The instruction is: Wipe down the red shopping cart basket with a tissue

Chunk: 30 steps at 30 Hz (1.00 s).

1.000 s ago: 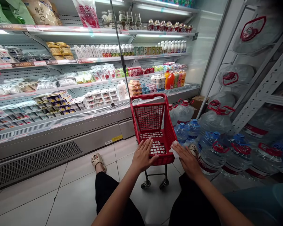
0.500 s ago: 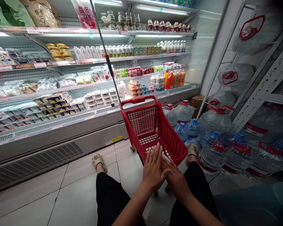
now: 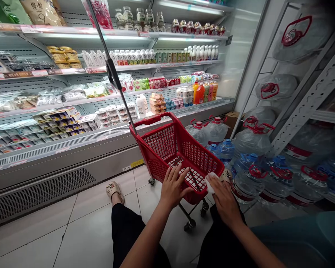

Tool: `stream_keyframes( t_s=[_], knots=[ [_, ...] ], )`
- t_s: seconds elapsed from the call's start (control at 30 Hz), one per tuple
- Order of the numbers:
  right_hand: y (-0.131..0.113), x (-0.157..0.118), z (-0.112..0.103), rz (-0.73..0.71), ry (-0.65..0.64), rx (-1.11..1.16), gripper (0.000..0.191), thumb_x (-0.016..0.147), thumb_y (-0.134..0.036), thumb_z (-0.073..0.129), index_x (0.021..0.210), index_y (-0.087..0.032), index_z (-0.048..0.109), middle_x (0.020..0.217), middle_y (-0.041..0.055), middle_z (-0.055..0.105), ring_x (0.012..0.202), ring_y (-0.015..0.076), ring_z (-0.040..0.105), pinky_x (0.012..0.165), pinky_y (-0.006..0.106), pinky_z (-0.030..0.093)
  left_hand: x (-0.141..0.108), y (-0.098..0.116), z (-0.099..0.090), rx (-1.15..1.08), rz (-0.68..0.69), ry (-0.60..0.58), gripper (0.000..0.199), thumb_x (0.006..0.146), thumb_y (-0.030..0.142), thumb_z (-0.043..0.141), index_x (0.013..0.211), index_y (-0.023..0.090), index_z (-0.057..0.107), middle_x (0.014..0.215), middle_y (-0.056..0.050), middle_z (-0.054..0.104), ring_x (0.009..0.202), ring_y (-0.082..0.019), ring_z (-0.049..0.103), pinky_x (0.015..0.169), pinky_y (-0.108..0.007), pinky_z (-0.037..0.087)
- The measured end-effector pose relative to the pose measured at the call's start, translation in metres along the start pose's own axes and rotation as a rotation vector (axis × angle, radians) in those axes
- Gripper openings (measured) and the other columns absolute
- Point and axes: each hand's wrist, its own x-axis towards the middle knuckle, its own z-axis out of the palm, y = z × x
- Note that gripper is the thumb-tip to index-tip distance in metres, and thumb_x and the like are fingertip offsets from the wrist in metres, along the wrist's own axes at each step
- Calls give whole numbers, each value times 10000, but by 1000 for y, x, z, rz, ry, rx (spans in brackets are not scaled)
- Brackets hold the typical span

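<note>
My left fingers (image 3: 174,179) splay empty, right fingers (image 3: 217,185) hold tissue (image 3: 210,181), and an accidental nudge could roll the lower-centre cart (image 3: 198,153).

- Ten o'clock: the numeral 9, below Chinese characters, on a puffy beige plastic bag (image 3: 41,14).
- Eleven o'clock: cropped Chinese characters on a red-and-white plastic bag (image 3: 103,16).
- Eight o'clock: a yellow rectangular sticker (image 3: 136,163), print too small to read.
</note>
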Motion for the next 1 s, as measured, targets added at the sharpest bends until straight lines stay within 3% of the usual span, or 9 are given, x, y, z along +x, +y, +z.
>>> stream_keyframes(
  t_s=[0.13, 0.23, 0.33, 0.4, 0.53, 0.63, 0.77, 0.9, 1.0],
  knots=[
    [-46, -12, 4, -77, -15, 36, 626, 1066, -211, 305, 1676, -262, 175, 1659, 45, 403, 1553, 224, 331, 1274, 475, 253, -4, 17, 8, 6, -49, 49, 835, 969, 666, 551, 1663, 327, 234, 1704, -61, 318, 1533, -271, 364, 1277, -473, 290],
    [-57, -17, 4, -109, -10, 23, 643, 1051, -184, 328, 1675, -232, 182, 1660, 52, 402, 1551, 217, 335, 1279, 453, 247, -6, 25, 11, 27, -66, 66, 806, 994, 628, 538, 1667, 314, 226, 1709, -66, 304, 1535, -273, 359, 1269, -463, 305],
    [-41, -19, 1, -165, 6, -22, 646, 1038, -161, 333, 1668, -242, 215, 1622, 43, 465, 1532, 207, 371, 1288, 455, 216, -4, 19, 8, 51, 13, 46, 819, 1002, 641, 506, 1674, 286, 201, 1718, -58, 283, 1541, -264, 350, 1276, -450, 295],
    [-20, -20, -3, -183, 12, -43, 636, 1041, -158, 333, 1662, -258, 238, 1589, 35, 511, 1517, 203, 400, 1292, 464, 207, 1, 4, 3, 72, 76, 34, 800, 1013, 638, 482, 1673, 283, 202, 1723, -36, 272, 1560, -251, 315, 1292, -444, 266],
    [17, -17, -9, -118, 17, -37, 597, 1059, -184, 331, 1647, -280, 282, 1571, 31, 534, 1516, 216, 403, 1289, 492, 231, 12, -35, -5, 140, -36, 75, 687, 1039, 563, 485, 1646, 295, 307, 1705, -28, 318, 1581, -278, 268, 1300, -494, 242],
    [27, -13, -11, 18, 28, -39, 576, 1068, -220, 317, 1638, -298, 302, 1602, 27, 494, 1531, 233, 377, 1279, 522, 256, 17, -43, -3, 152, -69, 81, 648, 1035, 542, 509, 1623, 310, 364, 1679, -30, 376, 1566, -284, 304, 1293, -497, 264],
    [2, -3, -7, 95, 62, -68, 626, 1049, -182, 289, 1663, -284, 231, 1633, 42, 449, 1536, 231, 368, 1277, 534, 257, 21, -17, 8, 131, -109, 116, 705, 1008, 559, 550, 1632, 302, 347, 1674, -60, 382, 1553, -316, 326, 1276, -498, 304],
    [-41, 18, 8, -21, 63, -97, 723, 1000, -77, 277, 1682, -254, 116, 1662, 54, 397, 1543, 208, 350, 1272, 481, 288, 20, 15, 13, 130, -110, 114, 712, 1004, 432, 579, 1648, 298, 307, 1698, -68, 331, 1541, -327, 346, 1268, -499, 316],
    [-56, 35, 16, -86, 85, -88, 762, 976, -44, 285, 1683, -250, 86, 1662, 56, 395, 1536, 208, 364, 1261, 465, 320, 17, 23, 9, 125, -66, 101, 742, 993, 354, 567, 1664, 284, 259, 1706, -53, 311, 1534, -310, 363, 1274, -497, 301]
  ],
)
